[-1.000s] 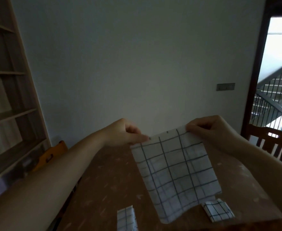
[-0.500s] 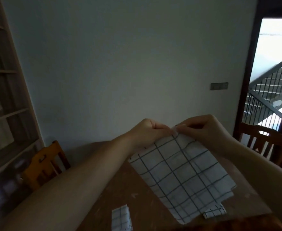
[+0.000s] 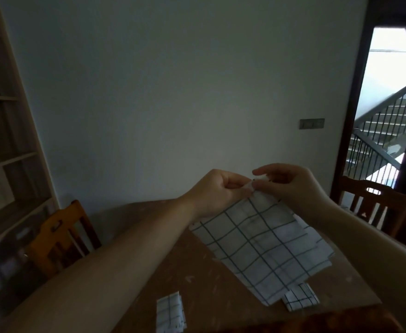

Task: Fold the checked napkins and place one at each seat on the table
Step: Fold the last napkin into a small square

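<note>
A white napkin with dark checks [image 3: 262, 246] hangs in the air above the brown table [image 3: 211, 280], folded over on itself. My left hand [image 3: 218, 192] and my right hand [image 3: 290, 183] meet at its top corner and both pinch the cloth there. Two small folded checked napkins lie on the table: one folded napkin [image 3: 170, 312] near the front middle, another folded napkin [image 3: 300, 300] partly under the hanging cloth's lower edge.
An orange wooden chair [image 3: 60, 239] stands at the table's left side and a brown chair [image 3: 374, 205] at the far right. Wooden shelves [image 3: 7, 150] fill the left wall. An open doorway [image 3: 394, 116] on the right shows a staircase.
My hands, which held the napkin's top corners apart, have come together, bringing the corners to one point. The napkin now hangs doubled and tilted to the right.
</note>
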{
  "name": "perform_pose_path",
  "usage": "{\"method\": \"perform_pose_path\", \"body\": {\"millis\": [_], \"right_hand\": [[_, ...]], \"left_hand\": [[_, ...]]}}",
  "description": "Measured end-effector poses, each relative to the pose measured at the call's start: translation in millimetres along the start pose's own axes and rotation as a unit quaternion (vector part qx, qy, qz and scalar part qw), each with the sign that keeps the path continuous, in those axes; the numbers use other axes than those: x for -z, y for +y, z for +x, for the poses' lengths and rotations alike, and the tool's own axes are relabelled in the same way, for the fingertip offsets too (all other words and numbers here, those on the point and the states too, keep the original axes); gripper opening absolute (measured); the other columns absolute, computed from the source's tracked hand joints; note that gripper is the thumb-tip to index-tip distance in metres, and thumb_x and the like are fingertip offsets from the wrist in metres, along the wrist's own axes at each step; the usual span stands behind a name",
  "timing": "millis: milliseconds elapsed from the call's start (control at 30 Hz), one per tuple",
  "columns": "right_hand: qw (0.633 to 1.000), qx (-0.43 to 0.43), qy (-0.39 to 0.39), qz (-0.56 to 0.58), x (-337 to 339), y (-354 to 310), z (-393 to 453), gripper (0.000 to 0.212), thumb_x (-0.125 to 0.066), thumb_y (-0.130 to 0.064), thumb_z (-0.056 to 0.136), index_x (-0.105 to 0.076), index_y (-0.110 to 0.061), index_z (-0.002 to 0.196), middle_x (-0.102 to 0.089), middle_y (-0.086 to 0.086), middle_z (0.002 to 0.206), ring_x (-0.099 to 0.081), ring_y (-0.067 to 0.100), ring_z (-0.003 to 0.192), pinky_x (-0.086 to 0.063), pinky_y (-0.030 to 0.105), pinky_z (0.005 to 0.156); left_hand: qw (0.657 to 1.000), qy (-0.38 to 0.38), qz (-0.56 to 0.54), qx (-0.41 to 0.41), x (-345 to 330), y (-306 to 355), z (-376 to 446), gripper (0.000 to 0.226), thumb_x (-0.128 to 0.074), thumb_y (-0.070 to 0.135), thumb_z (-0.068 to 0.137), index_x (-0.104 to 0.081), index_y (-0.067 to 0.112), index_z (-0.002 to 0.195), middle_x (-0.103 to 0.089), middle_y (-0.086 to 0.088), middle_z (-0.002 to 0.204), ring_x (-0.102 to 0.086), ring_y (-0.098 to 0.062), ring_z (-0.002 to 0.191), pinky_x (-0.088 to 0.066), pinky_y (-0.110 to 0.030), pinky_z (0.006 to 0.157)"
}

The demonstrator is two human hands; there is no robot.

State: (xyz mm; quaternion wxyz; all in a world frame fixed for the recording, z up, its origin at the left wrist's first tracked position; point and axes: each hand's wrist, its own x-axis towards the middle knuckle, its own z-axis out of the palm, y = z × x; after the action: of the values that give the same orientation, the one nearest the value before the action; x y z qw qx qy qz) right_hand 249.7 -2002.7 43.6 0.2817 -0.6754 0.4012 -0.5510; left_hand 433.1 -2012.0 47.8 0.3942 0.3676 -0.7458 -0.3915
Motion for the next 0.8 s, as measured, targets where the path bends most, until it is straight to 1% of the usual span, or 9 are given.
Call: {"method": "perform_pose_path", "body": {"millis": [133,267,300,367,433,567,667,733,800], "right_hand": [[1.000,0.016,-0.006,-0.016,0.5,-0.4,-0.9,0.009,-0.079,-0.015,0.076,-0.077,-0.022,0.079,-0.075,0.000,0.074,-0.068,0.007,0.066,-0.051,0.017,0.061],[0.999,0.027,0.021,-0.016,3.5,-1.8,1.4,0.011,-0.077,-0.013,0.078,-0.077,-0.024,0.075,-0.075,-0.006,0.075,-0.069,0.004,0.068,-0.049,0.012,0.061],[0.999,0.029,0.027,-0.015,4.2,-1.8,2.2,0.012,-0.077,-0.012,0.078,-0.076,-0.023,0.073,-0.075,-0.007,0.074,-0.068,0.003,0.067,-0.048,0.010,0.060],[0.998,0.034,0.045,-0.004,5.7,-1.2,4.2,0.015,-0.076,-0.010,0.078,-0.075,-0.023,0.071,-0.074,-0.010,0.071,-0.066,0.000,0.065,-0.047,0.009,0.060],[0.998,0.038,0.059,0.003,6.3,-1.0,4.3,0.015,-0.076,-0.011,0.079,-0.073,-0.024,0.072,-0.073,-0.013,0.068,-0.064,-0.003,0.063,-0.047,0.008,0.060],[0.996,0.034,0.078,-0.001,1.2,1.6,0.7,0.017,-0.080,-0.015,0.074,-0.069,-0.023,0.065,-0.066,-0.017,0.054,-0.056,-0.006,0.050,-0.046,0.007,0.051],[0.996,0.049,0.073,-0.003,-1.3,2.8,1.0,0.027,-0.079,-0.011,0.074,-0.070,-0.025,0.054,-0.066,-0.018,0.054,-0.057,-0.008,0.050,-0.046,0.007,0.054],[0.997,0.052,0.052,-0.013,-1.0,2.8,1.9,0.034,-0.079,-0.011,0.076,-0.073,-0.035,0.053,-0.068,-0.019,0.057,-0.059,-0.008,0.051,-0.047,0.008,0.054],[0.997,0.061,0.035,-0.029,-0.4,3.1,2.8,0.033,-0.078,-0.014,0.077,-0.073,-0.040,0.057,-0.070,-0.018,0.060,-0.061,-0.006,0.054,-0.048,0.009,0.055]], "left_hand": [[0.999,-0.019,0.029,-0.002,2.5,1.8,0.9,0.024,-0.063,0.012,0.093,-0.069,0.012,0.116,-0.075,-0.005,0.105,-0.069,-0.012,0.096,-0.052,-0.025,0.093],[0.999,-0.027,0.025,0.026,3.8,3.7,-2.9,0.030,-0.067,0.018,0.091,-0.059,0.025,0.119,-0.074,-0.005,0.090,-0.070,-0.018,0.082,-0.053,-0.027,0.071],[0.998,-0.017,0.058,0.028,4.9,3.9,-4.2,0.029,-0.070,0.025,0.088,-0.060,0.026,0.115,-0.073,-0.004,0.087,-0.070,-0.018,0.079,-0.052,-0.025,0.069],[0.987,0.004,0.157,0.025,9.3,1.8,-5.3,0.016,-0.075,0.037,0.082,-0.067,0.025,0.091,-0.067,0.004,0.072,-0.062,-0.006,0.064,-0.046,-0.021,0.063],[0.983,0.018,0.181,0.023,14.2,-1.7,-4.9,0.020,-0.074,0.038,0.083,-0.071,0.022,0.070,-0.062,0.005,0.060,-0.053,-0.003,0.053,-0.041,-0.022,0.056],[0.993,0.036,0.097,0.064,18.9,-2.8,-5.5,0.014,-0.075,0.031,0.083,-0.078,0.018,0.081,-0.075,0.003,0.075,-0.069,-0.007,0.067,-0.055,-0.023,0.064],[0.995,0.028,0.022,0.094,15.6,-3.1,-4.3,0.030,-0.069,0.041,0.086,-0.078,0.013,0.089,-0.077,-0.004,0.085,-0.073,-0.018,0.079,-0.059,-0.032,0.076],[0.992,0.038,-0.019,0.120,13.9,-1.4,-2.2,0.042,-0.063,0.046,0.088,-0.076,0.007,0.094,-0.076,-0.006,0.085,-0.071,-0.019,0.076,-0.058,-0.028,0.071],[0.989,0.036,-0.055,0.131,11.5,0.3,-0.5,0.038,-0.062,0.041,0.091,-0.075,0.006,0.095,-0.074,-0.005,0.080,-0.069,-0.016,0.070,-0.055,-0.024,0.063]]}}
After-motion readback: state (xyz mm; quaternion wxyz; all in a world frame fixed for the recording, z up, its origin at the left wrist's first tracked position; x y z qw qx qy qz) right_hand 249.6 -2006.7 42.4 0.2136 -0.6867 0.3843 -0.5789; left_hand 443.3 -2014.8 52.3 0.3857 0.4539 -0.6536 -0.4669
